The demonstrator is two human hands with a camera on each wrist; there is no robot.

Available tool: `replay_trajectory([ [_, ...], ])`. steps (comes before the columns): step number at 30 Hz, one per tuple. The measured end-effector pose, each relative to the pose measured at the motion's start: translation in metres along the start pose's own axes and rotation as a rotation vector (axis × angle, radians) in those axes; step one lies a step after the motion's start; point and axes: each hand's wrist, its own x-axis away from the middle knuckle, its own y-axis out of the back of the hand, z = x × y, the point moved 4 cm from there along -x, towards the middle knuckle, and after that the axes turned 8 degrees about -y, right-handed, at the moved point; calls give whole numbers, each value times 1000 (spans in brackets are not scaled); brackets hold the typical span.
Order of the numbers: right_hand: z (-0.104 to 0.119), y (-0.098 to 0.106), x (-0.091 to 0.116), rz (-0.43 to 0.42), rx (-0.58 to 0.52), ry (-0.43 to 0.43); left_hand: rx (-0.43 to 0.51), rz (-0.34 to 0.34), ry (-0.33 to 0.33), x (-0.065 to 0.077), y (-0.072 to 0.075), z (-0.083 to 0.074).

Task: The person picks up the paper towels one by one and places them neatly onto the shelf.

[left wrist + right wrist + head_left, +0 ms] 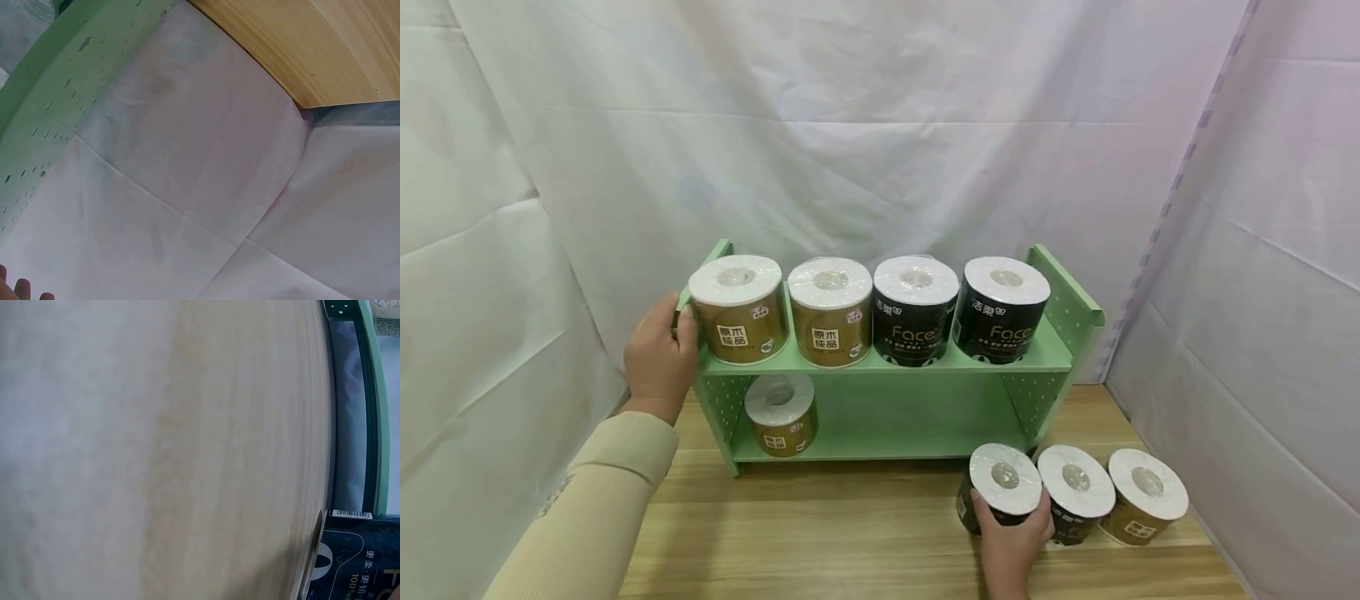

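Observation:
A green two-tier shelf [895, 408] stands on the wooden table. My left hand [661, 354] grips its left side panel near the upper tier, thumb beside a gold-wrapped toilet paper roll [741, 321]. In the left wrist view a few fingertips [22, 289] show beside the perforated panel [69, 94]. At the front right, my right hand [1013, 546] holds a black-wrapped toilet paper roll [970, 504], thumb and fingers on either side of it. Part of that black wrapper [350, 562] appears in the right wrist view.
On the upper tier another gold roll [831, 329] and two black rolls [916, 329] stand in a row. One gold roll [786, 433] is on the lower tier, left. Right of my right hand stand a black roll [1072, 523] and a gold roll [1135, 521]. White cloth [880, 167] surrounds the table.

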Motion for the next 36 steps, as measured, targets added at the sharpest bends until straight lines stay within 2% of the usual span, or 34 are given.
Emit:
replay_trajectory([
  [8,5,4,3,23,20,-6,-4,9,20,0,0,0],
  [29,20,9,7,67,33,-14,-12,1,6,0,0,1],
  [36,24,9,6,75,23,18,-13,0,-2,0,0,-1],
])
